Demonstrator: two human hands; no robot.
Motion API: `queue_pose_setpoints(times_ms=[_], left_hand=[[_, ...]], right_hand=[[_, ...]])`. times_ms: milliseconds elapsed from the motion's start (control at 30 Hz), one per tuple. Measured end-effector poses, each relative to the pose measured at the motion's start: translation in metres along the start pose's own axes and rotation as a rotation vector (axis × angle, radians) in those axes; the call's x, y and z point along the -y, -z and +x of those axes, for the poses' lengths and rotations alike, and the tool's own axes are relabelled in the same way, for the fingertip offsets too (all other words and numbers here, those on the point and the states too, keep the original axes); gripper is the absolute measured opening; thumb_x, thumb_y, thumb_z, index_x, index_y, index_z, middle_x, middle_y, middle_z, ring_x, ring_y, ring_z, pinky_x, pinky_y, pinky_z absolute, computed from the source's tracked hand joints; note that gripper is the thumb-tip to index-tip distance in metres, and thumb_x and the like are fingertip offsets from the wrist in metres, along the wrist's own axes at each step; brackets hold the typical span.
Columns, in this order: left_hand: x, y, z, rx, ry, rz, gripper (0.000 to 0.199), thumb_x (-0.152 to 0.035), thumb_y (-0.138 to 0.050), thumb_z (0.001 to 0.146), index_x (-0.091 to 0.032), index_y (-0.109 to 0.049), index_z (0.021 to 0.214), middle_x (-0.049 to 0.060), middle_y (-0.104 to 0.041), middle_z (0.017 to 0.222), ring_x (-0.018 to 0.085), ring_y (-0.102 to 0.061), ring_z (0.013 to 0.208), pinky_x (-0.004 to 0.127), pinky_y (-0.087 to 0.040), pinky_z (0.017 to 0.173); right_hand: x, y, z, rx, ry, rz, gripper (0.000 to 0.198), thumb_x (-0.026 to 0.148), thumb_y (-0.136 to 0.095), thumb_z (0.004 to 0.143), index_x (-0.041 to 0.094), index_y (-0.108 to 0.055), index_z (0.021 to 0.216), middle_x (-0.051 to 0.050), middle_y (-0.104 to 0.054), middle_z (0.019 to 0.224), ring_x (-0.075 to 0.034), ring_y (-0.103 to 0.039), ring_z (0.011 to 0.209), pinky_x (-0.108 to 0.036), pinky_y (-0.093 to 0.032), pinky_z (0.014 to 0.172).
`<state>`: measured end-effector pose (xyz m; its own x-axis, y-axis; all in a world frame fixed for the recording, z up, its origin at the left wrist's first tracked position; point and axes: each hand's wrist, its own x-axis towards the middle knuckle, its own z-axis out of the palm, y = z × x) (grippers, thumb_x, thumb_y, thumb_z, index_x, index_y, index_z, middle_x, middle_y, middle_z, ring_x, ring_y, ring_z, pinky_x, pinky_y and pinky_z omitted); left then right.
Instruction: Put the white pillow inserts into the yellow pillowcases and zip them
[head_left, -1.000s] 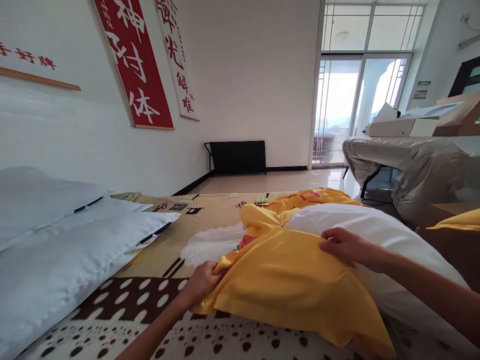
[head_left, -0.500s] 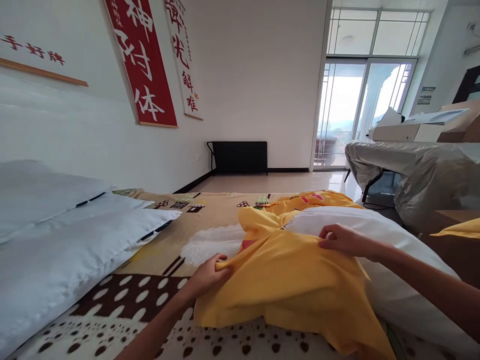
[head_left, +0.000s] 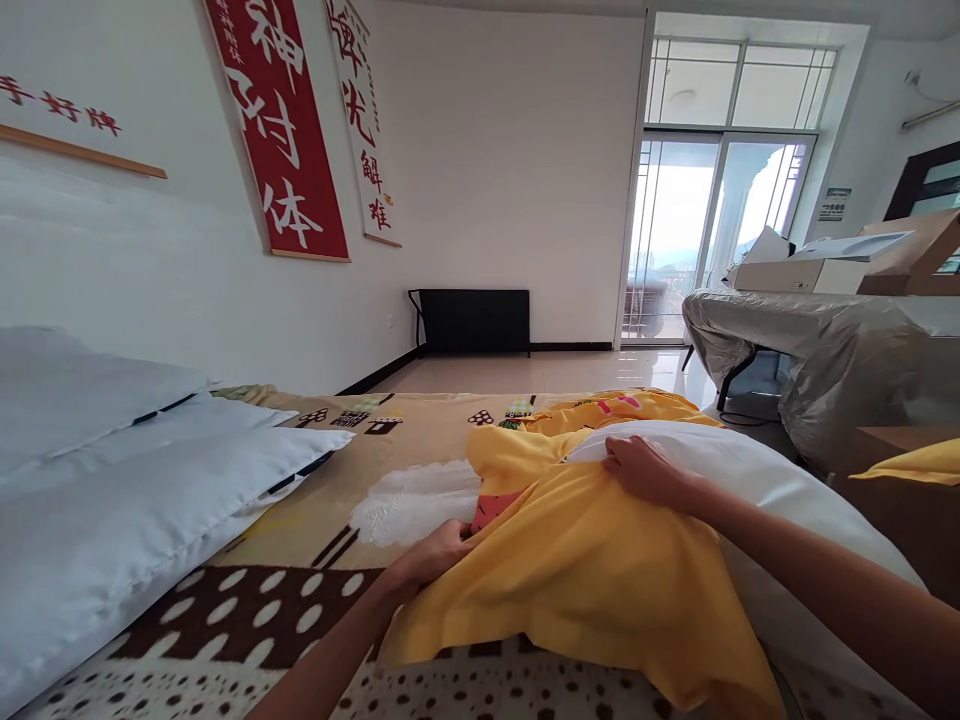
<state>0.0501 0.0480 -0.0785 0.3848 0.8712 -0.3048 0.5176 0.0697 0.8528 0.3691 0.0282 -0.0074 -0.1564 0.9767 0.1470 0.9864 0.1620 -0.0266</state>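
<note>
Pinched nearly closed, the left hand (head_left: 439, 552) holds the left side of the yellow cover (head_left: 570, 570) and the right hand (head_left: 649, 472) grips its upper edge, thumb and fingers curled together. Most of the cover hangs below and between the two grips, spread over the blanket (head_left: 322, 510) toward its near edge. A white cushion (head_left: 757, 470) bulges out right of the cover, along the blanket's right side; its left end runs into the yellow cloth — whether inside or only beneath, I cannot tell.

On the wrapped table (head_left: 825, 335) beyond the blanket's far right corner, a white box (head_left: 780, 276) has a flap up; its contents are out of sight.

Left fingertips vanish partly into the folds. The cushion's lower part passes behind the right forearm. At the blanket's far edge lies printed yellow cloth (head_left: 630, 405) — hard to say where it parts from the cover. White pillows (head_left: 150, 520) overlap along the blanket's left side, cut off by the view, as is a yellow piece (head_left: 911, 463) at far right.
</note>
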Motion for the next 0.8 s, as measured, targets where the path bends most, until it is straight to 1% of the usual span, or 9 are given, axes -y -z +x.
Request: queue_pose_setpoints(times_ms=[133, 267, 367, 433, 500, 600, 700, 767, 800], left_hand=[[-0.003, 0.005, -0.009, -0.043, 0.092, 0.093, 0.053, -0.05, -0.075, 0.057, -0.018, -0.067, 0.099, 0.008, -0.07, 0.104, 0.028, -0.064, 0.094, 0.027, -0.049, 0.067], [0.002, 0.0, -0.008, -0.045, -0.008, -0.011, 0.042, -0.038, -0.068, 0.061, -0.018, -0.066, 0.098, 0.006, -0.071, 0.095, 0.026, -0.065, 0.085, 0.027, -0.049, 0.064], [0.008, 0.004, -0.002, -0.129, -0.059, -0.044, 0.035, -0.038, -0.062, 0.062, -0.014, -0.067, 0.088, 0.005, -0.071, 0.081, 0.025, -0.064, 0.075, 0.028, -0.047, 0.06], [0.011, 0.012, 0.002, -0.218, -0.079, -0.006, 0.035, -0.041, -0.061, 0.061, -0.013, -0.066, 0.082, 0.005, -0.069, 0.077, 0.026, -0.064, 0.074, 0.028, -0.046, 0.059], [0.015, 0.02, 0.006, -0.301, -0.072, 0.038, 0.039, -0.045, -0.06, 0.062, -0.013, -0.065, 0.084, 0.006, -0.069, 0.08, 0.028, -0.064, 0.079, 0.028, -0.046, 0.06], [0.019, 0.027, 0.008, -0.306, -0.021, 0.068, 0.045, -0.047, -0.063, 0.06, -0.014, -0.064, 0.091, 0.007, -0.07, 0.088, 0.029, -0.064, 0.087, 0.028, -0.047, 0.064], [0.019, 0.031, 0.006, -0.112, 0.005, 0.053, 0.049, -0.049, -0.07, 0.054, -0.015, -0.067, 0.089, 0.007, -0.071, 0.088, 0.028, -0.065, 0.084, 0.028, -0.049, 0.065], [0.015, 0.035, 0.006, 0.014, 0.014, 0.016, 0.054, -0.057, -0.07, 0.056, -0.016, -0.068, 0.092, 0.008, -0.071, 0.094, 0.026, -0.065, 0.086, 0.026, -0.049, 0.066], [0.012, 0.037, 0.007, 0.036, 0.021, -0.014, 0.058, -0.062, -0.067, 0.059, -0.017, -0.067, 0.095, 0.008, -0.07, 0.099, 0.024, -0.065, 0.087, 0.025, -0.048, 0.065]], right_hand=[[-0.007, -0.022, -0.011, 0.058, 0.1, -0.021, 0.029, 0.032, -0.034, 0.095, 0.018, -0.058, 0.088, -0.012, -0.067, 0.089, -0.023, -0.062, 0.08, -0.031, -0.039, 0.065], [-0.004, -0.02, -0.011, 0.085, 0.162, -0.052, 0.027, 0.029, -0.037, 0.093, 0.017, -0.061, 0.09, -0.012, -0.066, 0.087, -0.022, -0.061, 0.078, -0.032, -0.041, 0.067], [-0.007, 0.0, 0.007, 0.006, 0.316, -0.145, 0.02, 0.025, -0.047, 0.087, 0.016, -0.064, 0.094, -0.015, -0.063, 0.102, -0.027, -0.056, 0.099, -0.038, -0.039, 0.086], [-0.018, 0.009, 0.023, -0.084, 0.41, -0.203, 0.031, 0.031, -0.053, 0.085, 0.016, -0.061, 0.111, -0.016, -0.055, 0.124, -0.031, -0.044, 0.119, -0.044, -0.028, 0.101], [-0.033, 0.005, 0.037, -0.103, 0.299, -0.164, 0.052, 0.042, -0.053, 0.085, 0.018, -0.047, 0.131, -0.016, -0.042, 0.139, -0.033, -0.033, 0.13, -0.049, -0.017, 0.106], [-0.053, -0.022, 0.045, 0.008, 0.016, -0.037, 0.066, 0.054, -0.04, 0.088, 0.017, -0.032, 0.143, -0.02, -0.042, 0.14, -0.036, -0.035, 0.129, -0.056, -0.018, 0.103], [-0.058, -0.049, 0.042, 0.08, -0.018, 0.006, 0.071, 0.057, -0.04, 0.087, 0.015, -0.033, 0.143, -0.024, -0.048, 0.133, -0.038, -0.042, 0.123, -0.057, -0.024, 0.099], [-0.06, -0.052, 0.042, 0.096, -0.009, 0.036, 0.076, 0.057, -0.046, 0.085, 0.016, -0.028, 0.146, -0.023, -0.047, 0.135, -0.037, -0.044, 0.123, -0.053, -0.027, 0.1], [-0.062, -0.047, 0.045, 0.109, -0.005, 0.058, 0.078, 0.058, -0.047, 0.084, 0.017, -0.025, 0.147, -0.022, -0.046, 0.136, -0.035, -0.045, 0.123, -0.049, -0.03, 0.099]])
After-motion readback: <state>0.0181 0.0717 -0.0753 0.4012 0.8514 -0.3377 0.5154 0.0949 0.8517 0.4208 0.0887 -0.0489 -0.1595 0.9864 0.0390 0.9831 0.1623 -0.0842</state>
